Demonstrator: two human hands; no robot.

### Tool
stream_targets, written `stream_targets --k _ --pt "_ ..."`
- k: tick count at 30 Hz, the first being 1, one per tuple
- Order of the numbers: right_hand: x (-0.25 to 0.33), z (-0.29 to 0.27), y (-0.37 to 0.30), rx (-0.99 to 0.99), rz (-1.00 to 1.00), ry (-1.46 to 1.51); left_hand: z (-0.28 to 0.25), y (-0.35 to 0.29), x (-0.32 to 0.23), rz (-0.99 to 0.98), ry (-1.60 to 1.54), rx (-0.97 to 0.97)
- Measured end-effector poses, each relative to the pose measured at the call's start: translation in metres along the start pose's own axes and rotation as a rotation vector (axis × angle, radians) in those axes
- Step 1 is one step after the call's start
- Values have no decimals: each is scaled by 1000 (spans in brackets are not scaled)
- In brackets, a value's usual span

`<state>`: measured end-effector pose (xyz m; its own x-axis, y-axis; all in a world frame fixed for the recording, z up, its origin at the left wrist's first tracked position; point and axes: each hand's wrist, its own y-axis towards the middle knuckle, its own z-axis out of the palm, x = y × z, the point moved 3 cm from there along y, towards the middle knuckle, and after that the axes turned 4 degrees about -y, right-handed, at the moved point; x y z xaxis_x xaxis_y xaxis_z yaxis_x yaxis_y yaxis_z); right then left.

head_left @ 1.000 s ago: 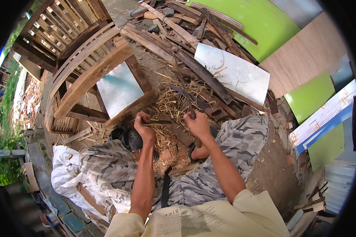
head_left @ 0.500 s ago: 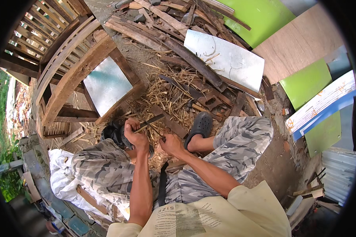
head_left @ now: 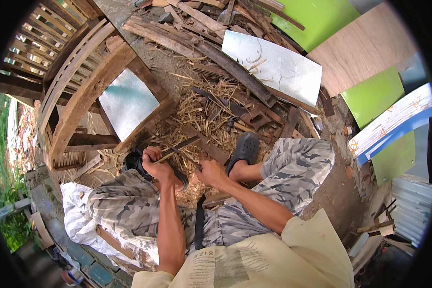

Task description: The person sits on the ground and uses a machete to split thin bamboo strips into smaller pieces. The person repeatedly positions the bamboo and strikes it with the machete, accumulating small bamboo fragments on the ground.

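Seen from the head view, we find the left hand [head_left: 154,165] clamped on a thin bamboo strip [head_left: 177,148] that slants up just above the litter of shavings [head_left: 204,103]. The right hand [head_left: 209,172], fist shut, appears to grip a blade beside it. We judge splitting under way; the next stroke needs steady alignment along the strip.

The thin, dark, flat strip of split wood or bamboo [head_left: 176,148] is held at its lower left end and runs up and to the right, tilted, above the straw litter. The short, narrow dark blade-like tool [head_left: 193,161], probably a knife, lies just beside the strip's underside; contact between them cannot be confirmed.
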<state>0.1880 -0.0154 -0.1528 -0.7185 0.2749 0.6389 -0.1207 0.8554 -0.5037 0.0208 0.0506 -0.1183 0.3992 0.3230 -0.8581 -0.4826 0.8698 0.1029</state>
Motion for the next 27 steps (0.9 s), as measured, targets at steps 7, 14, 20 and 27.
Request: stream_targets --k 7,14,20,27 --pt "-10 -7 8 39 70 -73 -4 4 1 15 56 49" --pt "-29 7 17 52 107 -36 3 -2 2 33 110 -6" --pt "-19 8 7 4 -1 -46 3 4 2 57 215 18" --pt "7 -8 5 77 3 -69 -2 16 3 83 196 -5"
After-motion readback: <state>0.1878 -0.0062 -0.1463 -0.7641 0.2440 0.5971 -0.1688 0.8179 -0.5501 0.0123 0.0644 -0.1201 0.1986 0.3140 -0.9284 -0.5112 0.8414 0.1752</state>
